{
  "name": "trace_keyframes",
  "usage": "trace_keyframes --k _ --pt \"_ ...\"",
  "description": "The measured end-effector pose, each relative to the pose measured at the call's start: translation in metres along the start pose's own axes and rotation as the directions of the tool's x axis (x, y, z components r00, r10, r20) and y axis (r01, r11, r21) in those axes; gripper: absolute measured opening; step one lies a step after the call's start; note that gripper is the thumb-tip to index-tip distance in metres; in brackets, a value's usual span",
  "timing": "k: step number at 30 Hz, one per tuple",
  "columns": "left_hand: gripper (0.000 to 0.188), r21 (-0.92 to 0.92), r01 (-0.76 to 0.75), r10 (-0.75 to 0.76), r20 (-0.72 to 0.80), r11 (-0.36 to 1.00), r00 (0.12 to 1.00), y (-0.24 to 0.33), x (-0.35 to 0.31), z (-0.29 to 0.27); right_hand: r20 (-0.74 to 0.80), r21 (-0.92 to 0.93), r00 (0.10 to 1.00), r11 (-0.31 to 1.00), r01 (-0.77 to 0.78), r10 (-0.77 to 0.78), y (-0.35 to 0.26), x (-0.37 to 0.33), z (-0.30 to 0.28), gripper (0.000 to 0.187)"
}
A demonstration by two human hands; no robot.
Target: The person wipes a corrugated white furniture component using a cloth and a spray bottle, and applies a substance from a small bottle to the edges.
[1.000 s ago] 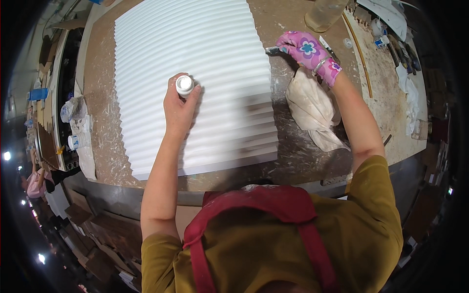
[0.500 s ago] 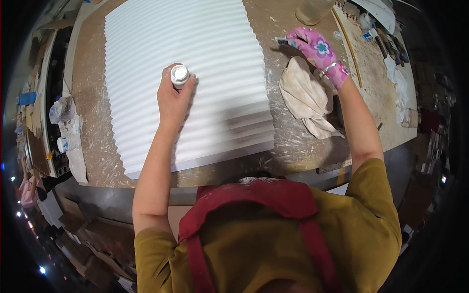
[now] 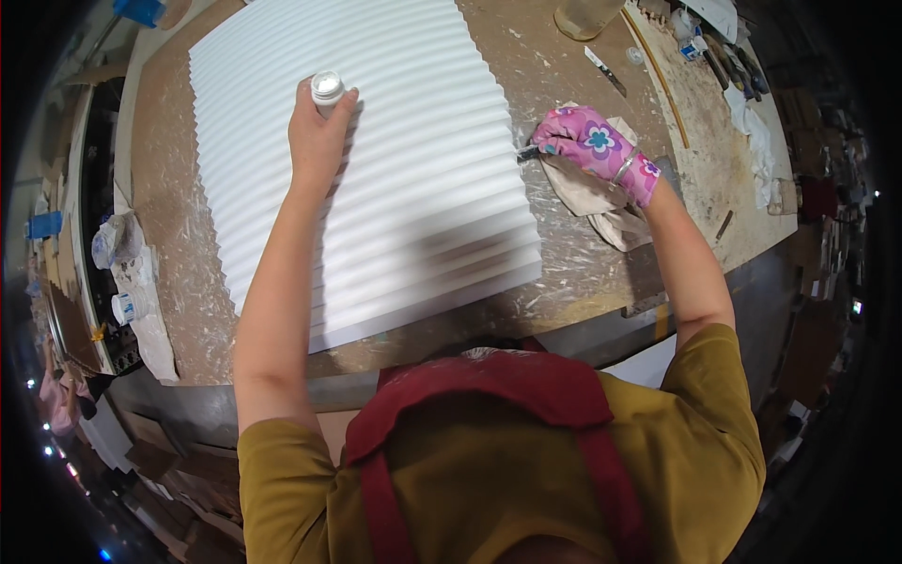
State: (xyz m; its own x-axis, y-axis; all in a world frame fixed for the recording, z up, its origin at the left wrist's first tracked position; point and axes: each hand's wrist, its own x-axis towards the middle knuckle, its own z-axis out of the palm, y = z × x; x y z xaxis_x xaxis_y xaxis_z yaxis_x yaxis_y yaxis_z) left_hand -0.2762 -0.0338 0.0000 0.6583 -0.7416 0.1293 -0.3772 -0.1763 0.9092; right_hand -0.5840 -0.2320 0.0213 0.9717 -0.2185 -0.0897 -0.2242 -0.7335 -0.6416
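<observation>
My left hand (image 3: 317, 141) is bare and closed around a small white open jar (image 3: 327, 86) with white contents, over a white pleated sheet (image 3: 413, 169). On my right hand (image 3: 584, 146) is a pink flowered glove. Its fingers are pinched on a small dark tool with a pale tip (image 3: 528, 153), too small to name, close to the sheet's right edge. Under that hand lies a crumpled off-white cloth (image 3: 575, 191), partly hidden by the glove. Beyond the glove, a knife with a dark handle (image 3: 606, 72) rests on the worktable.
The brown worktable (image 3: 178, 244) is streaked with white. A clear container (image 3: 584, 17) and a long thin stick (image 3: 658, 80) are at the far right, with several tools beyond. A white jar (image 3: 125, 307) stands at the left edge beside crumpled plastic (image 3: 115, 241).
My gloved right hand has moved nearer with the small tool, over the cloth, uncovering the knife. My left hand has shifted farther away and slightly left, still holding the jar.
</observation>
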Motion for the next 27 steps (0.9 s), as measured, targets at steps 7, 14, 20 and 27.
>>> trace_keyframes --k 7,14,20,27 --pt "0.04 0.062 0.036 -0.036 0.009 0.997 0.999 0.003 -0.001 0.0 -0.042 0.084 0.997 0.994 -0.064 0.067 0.0 -0.004 -0.001 0.019" --pt "0.039 0.067 0.068 -0.069 0.004 0.995 0.998 0.01 -0.002 0.0 -0.07 0.005 0.996 0.998 -0.055 0.055 0.008 0.0 0.001 0.02" --pt "0.04 -0.102 -0.057 0.056 -0.014 0.993 0.998 0.007 0.03 -0.011 -0.224 0.112 0.966 0.988 -0.11 0.133 0.022 0.004 -0.029 0.024" --pt "0.039 0.053 -0.155 0.158 -0.068 0.987 0.985 -0.008 0.089 -0.004 -0.071 0.002 0.997 0.999 -0.036 0.036 0.024 0.063 -0.046 0.023"
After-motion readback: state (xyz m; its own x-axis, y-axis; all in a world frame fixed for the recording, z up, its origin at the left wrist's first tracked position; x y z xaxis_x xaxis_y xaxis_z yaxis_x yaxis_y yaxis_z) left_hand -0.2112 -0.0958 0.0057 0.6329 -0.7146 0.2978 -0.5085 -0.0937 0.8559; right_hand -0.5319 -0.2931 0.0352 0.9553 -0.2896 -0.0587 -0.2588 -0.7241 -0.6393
